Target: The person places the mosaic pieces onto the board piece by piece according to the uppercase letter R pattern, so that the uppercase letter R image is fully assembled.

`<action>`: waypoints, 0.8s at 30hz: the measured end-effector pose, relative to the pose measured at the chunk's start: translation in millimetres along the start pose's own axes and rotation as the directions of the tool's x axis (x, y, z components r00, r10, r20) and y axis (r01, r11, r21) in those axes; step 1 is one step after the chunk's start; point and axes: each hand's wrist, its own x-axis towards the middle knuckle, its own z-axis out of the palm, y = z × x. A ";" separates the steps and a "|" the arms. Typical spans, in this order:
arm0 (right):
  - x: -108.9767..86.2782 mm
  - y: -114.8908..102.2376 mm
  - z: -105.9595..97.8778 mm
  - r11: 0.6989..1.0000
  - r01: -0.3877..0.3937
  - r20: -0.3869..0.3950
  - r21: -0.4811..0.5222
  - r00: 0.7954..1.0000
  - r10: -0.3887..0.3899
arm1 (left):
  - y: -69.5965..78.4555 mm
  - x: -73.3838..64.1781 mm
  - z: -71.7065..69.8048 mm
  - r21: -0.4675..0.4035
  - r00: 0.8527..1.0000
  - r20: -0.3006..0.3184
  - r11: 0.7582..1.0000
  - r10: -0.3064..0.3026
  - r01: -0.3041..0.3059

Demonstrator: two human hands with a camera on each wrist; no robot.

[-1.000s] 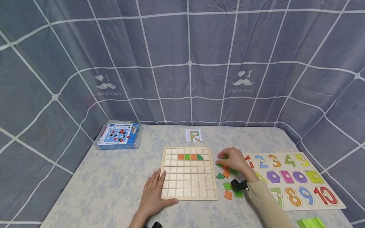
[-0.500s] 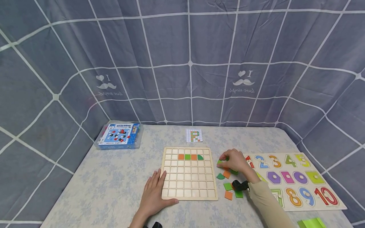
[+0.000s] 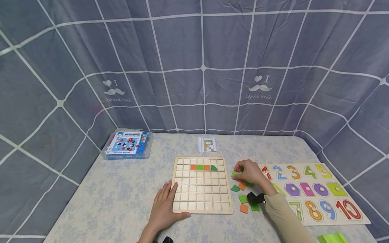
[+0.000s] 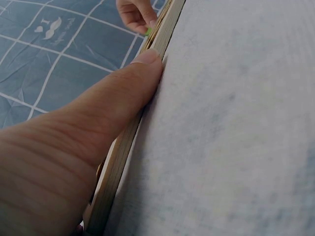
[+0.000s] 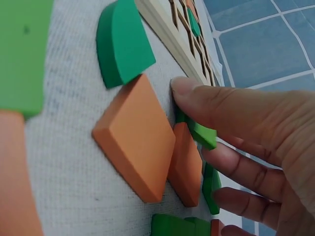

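Observation:
A wooden grid board [image 3: 200, 213] lies on the table, with a short row of orange tiles [image 3: 207, 167], a green square tile [image 3: 200, 167] and a green quarter-round tile [image 3: 214, 167] near its far side. My left hand [image 3: 163, 206] rests at its near left corner, fingers extended along the side. In the left wrist view the thumb [image 4: 128, 88] presses the board's edge. Right of the board, my right hand [image 3: 250, 171] pinches a light green square tile [image 5: 204, 135] between thumb and fingers, low over the loose tiles. Beneath it lie orange tiles [image 5: 140, 140] and a dark green quarter-round [image 5: 123, 44].
A small card with a coloured letter R pattern [image 3: 207, 144] lies beyond the board. A number puzzle board [image 3: 326, 216] stands to the right, partly behind the right forearm. At the back left is a boxed molecule set [image 3: 127, 145]. A bright green object [image 3: 332, 238] shows at the lower right.
My right thumb and fingers have drawn together on the light green tile, the hand shifting only slightly. My left hand and the tiles in the board stay as they were.

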 end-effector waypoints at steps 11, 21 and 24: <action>-0.9 0.5 2.8 0.994 0.061 -0.011 0.092 0.998 -0.060 | 0.2 -1.2 0.3 0.004 0.999 -0.031 1.000 0.016 -0.016; 0.0 -6.7 4.9 0.979 0.098 -0.068 0.181 0.994 -0.087 | 2.8 -0.6 -2.3 -0.014 1.000 -0.014 1.000 -0.002 0.002; 2.7 -14.2 7.7 0.971 0.124 -0.094 0.206 0.990 -0.106 | 3.1 -0.8 -3.0 -0.011 1.000 -0.012 1.000 -0.004 0.003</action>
